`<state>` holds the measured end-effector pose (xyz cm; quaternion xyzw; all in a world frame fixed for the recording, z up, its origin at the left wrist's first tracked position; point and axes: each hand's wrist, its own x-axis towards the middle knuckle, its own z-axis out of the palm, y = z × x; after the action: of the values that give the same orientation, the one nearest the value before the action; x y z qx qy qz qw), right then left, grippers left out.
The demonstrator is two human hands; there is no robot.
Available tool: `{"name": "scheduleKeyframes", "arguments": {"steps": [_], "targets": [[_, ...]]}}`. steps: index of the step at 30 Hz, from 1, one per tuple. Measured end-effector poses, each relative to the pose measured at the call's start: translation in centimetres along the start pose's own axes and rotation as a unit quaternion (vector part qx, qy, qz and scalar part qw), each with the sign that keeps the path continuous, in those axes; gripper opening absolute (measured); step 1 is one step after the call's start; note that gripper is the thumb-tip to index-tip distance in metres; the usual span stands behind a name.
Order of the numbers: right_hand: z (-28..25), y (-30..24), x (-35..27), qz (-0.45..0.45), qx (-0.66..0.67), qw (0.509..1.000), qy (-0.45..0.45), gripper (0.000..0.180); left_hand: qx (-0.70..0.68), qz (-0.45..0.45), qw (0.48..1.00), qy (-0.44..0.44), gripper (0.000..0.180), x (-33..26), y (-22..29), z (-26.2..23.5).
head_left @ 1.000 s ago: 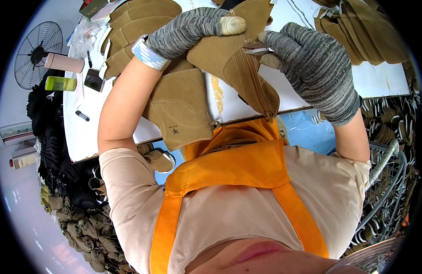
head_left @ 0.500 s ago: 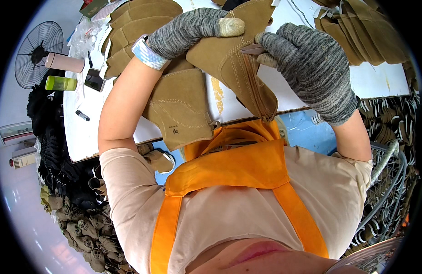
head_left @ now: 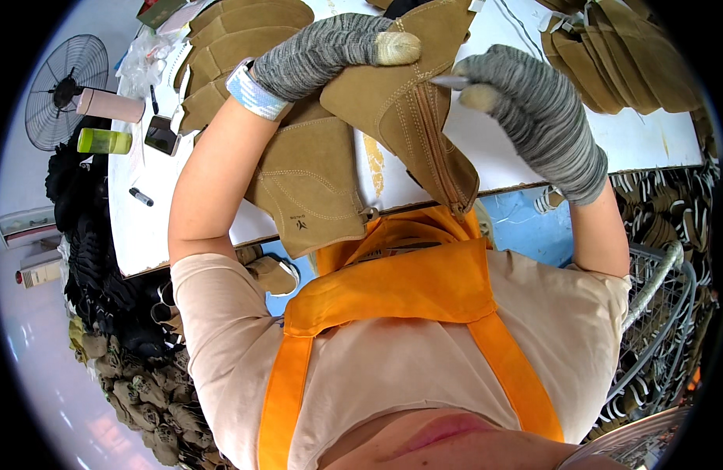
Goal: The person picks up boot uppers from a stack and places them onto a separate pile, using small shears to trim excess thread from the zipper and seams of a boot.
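Observation:
My left hand (head_left: 330, 51), in a grey knitted glove with pale fingertips, grips a tan suede boot upper (head_left: 424, 102) at the table's near edge. A brown zipper (head_left: 433, 145) with stitching beside it runs down the upper, and its lower end hangs over the edge. In my right hand (head_left: 530, 110), gloved alike, is a small metal tool with a pointed blade, which looks like thread snips (head_left: 450, 81). The tip points left, close beside the zipper's upper end. Another tan upper (head_left: 310, 184) lies flat below my left wrist.
Stacked tan pieces lie at the far left (head_left: 236, 35) and far right (head_left: 620, 59) of the white table (head_left: 142, 235). A phone (head_left: 162, 135), a marker (head_left: 141, 197), a green jar (head_left: 104, 142) and a pink bottle (head_left: 109, 106) sit left. A wire cart (head_left: 659, 305) stands right.
My right hand has moved a little to the right, drawing the snips away from the zipper area. My left hand and the boot upper have hardly moved.

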<state>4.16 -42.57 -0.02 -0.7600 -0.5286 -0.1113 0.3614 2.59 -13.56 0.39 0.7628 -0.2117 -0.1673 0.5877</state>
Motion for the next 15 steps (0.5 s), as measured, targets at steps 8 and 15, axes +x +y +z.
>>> {"name": "scheduleKeyframes", "arguments": {"steps": [8, 15], "targets": [[0.6, 2.6, -2.3, 0.207, 0.160, 0.954, 0.147, 0.040, -0.020, -0.024, 0.994, 0.104, 0.055, -0.9, -1.7, -1.1], [6.2, 7.6, -8.6, 0.261, -0.203, 0.944, 0.009, 0.040, -0.379, 0.059, 0.910, 0.159, 0.057, 0.1, 2.7, 0.6]]}}
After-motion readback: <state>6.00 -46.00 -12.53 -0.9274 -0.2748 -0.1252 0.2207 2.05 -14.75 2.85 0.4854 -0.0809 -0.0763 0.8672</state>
